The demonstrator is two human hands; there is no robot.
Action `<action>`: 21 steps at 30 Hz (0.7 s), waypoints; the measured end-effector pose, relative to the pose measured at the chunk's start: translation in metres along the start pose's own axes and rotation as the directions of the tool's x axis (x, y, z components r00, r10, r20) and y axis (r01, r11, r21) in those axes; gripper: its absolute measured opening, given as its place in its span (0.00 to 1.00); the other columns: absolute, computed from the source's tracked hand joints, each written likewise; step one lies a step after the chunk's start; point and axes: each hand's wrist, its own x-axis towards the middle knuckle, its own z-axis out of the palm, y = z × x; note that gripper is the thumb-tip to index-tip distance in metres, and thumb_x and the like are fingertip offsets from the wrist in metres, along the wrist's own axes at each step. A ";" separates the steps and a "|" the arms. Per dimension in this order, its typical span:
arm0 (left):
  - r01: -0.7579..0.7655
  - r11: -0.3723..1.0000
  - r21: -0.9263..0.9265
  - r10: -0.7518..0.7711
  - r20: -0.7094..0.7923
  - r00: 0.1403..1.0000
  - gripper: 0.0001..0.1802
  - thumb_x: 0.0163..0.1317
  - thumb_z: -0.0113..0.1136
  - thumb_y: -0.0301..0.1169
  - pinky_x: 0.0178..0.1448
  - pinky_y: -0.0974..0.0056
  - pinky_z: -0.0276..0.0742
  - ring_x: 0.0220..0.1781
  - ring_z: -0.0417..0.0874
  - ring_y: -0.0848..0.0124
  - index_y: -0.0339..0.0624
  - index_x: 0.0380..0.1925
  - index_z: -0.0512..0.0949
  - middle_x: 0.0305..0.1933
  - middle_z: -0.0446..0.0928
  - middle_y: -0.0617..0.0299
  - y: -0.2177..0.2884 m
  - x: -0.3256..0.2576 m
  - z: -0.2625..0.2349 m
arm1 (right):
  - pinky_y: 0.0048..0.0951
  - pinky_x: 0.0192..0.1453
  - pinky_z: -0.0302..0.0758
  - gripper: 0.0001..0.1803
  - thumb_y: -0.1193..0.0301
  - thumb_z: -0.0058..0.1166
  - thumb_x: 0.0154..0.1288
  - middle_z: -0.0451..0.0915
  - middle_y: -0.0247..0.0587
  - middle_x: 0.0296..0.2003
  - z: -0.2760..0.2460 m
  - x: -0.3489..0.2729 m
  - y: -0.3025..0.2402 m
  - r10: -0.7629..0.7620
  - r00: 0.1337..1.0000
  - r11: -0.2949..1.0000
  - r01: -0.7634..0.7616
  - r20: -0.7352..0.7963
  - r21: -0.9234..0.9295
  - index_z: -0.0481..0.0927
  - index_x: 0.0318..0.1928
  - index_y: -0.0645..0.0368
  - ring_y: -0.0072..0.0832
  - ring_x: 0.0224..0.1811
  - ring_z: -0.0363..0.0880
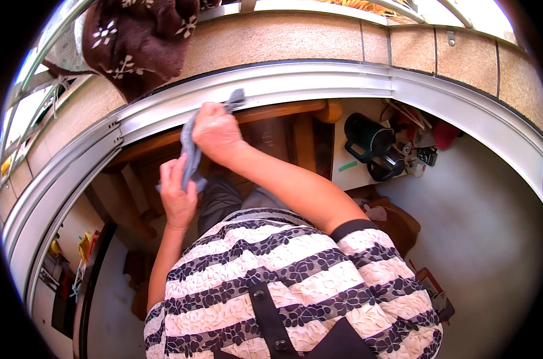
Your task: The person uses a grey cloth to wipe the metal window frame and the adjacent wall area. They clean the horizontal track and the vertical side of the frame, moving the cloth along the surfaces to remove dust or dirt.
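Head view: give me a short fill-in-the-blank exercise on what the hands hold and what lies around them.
1. Both hands grip a grey-blue ____ between them.
2. The right hand holds its upper end against the pale metal ____ of the window frame.
3. The left hand has its grip on the ____ end of it.
4. A dark brown towel with a white ____ pattern hangs over the ledge.

Missing words: cloth; track; lower; flower

My right hand point(216, 133) is raised ahead of me, fingers curled into a closed grip, the bare forearm slanting back down toward my right shoulder. My left hand point(177, 191) sits lower and just to its left, fingers closed too, its forearm rising nearly straight from below. The 2 hands are close together.
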 end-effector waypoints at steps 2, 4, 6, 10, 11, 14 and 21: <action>0.026 0.999 0.027 -0.025 -0.049 0.998 0.30 0.42 0.47 0.12 0.51 0.61 0.73 0.46 0.77 0.56 0.37 0.51 0.74 0.45 0.71 0.50 -0.013 -0.003 -0.010 | 0.30 0.21 0.71 0.15 0.71 0.50 0.45 0.74 0.67 0.30 0.009 0.016 -0.026 -0.017 0.999 1.000 0.016 -0.033 -0.013 0.80 0.28 0.74 0.39 0.27 0.74; 0.020 0.998 0.063 -0.014 -0.096 0.995 0.30 0.42 0.47 0.11 0.51 0.61 0.73 0.45 0.77 0.56 0.36 0.50 0.74 0.43 0.71 0.51 -0.006 0.001 -0.007 | 0.29 0.21 0.71 0.13 0.70 0.51 0.45 0.74 0.58 0.30 0.009 0.014 -0.015 -0.030 0.994 0.999 0.033 -0.102 0.024 0.80 0.27 0.69 0.36 0.28 0.75; -0.012 0.998 0.056 0.018 -0.105 0.994 0.30 0.41 0.47 0.11 0.51 0.62 0.73 0.44 0.77 0.56 0.36 0.49 0.75 0.42 0.71 0.51 -0.006 0.002 -0.001 | 0.27 0.19 0.71 0.09 0.70 0.50 0.45 0.73 0.47 0.27 0.006 0.007 -0.002 -0.043 0.984 0.991 0.064 -0.172 0.117 0.79 0.25 0.64 0.31 0.29 0.75; -0.103 0.993 -0.060 0.105 0.043 0.994 0.29 0.41 0.49 0.13 0.48 0.60 0.74 0.43 0.77 0.55 0.38 0.49 0.74 0.41 0.71 0.51 0.009 0.022 0.033 | 0.25 0.15 0.67 0.02 0.73 0.51 0.45 0.69 0.36 0.23 -0.006 -0.032 0.071 -0.022 0.997 0.999 0.020 -0.072 -0.030 0.74 0.23 0.56 0.23 0.19 0.74; -0.155 0.985 -0.081 0.161 0.077 0.984 0.30 0.41 0.51 0.14 0.46 0.58 0.75 0.42 0.78 0.54 0.40 0.51 0.73 0.42 0.71 0.51 0.023 0.031 0.041 | 0.27 0.16 0.67 0.03 0.73 0.51 0.46 0.70 0.36 0.24 -0.006 -0.041 0.094 -0.011 0.998 0.998 0.007 -0.066 -0.057 0.74 0.25 0.56 0.24 0.20 0.75; -0.210 0.964 -0.164 0.246 0.240 0.939 0.31 0.43 0.57 0.17 0.41 0.56 0.75 0.41 0.78 0.53 0.44 0.53 0.71 0.44 0.71 0.52 0.069 0.048 0.085 | 0.28 0.23 0.67 0.07 0.71 0.53 0.46 0.71 0.34 0.27 -0.013 -0.074 0.158 0.053 0.998 0.989 -0.057 -0.033 -0.135 0.77 0.29 0.57 0.26 0.26 0.77; -0.149 0.970 -0.194 0.182 0.166 0.969 0.35 0.40 0.58 0.14 0.47 0.57 0.75 0.45 0.77 0.52 0.42 0.54 0.71 0.45 0.70 0.51 0.059 0.029 0.069 | 0.28 0.20 0.72 0.07 0.74 0.53 0.43 0.71 0.43 0.26 -0.004 -0.048 0.103 0.132 0.991 0.964 -0.132 -0.017 -0.230 0.77 0.25 0.64 0.31 0.26 0.75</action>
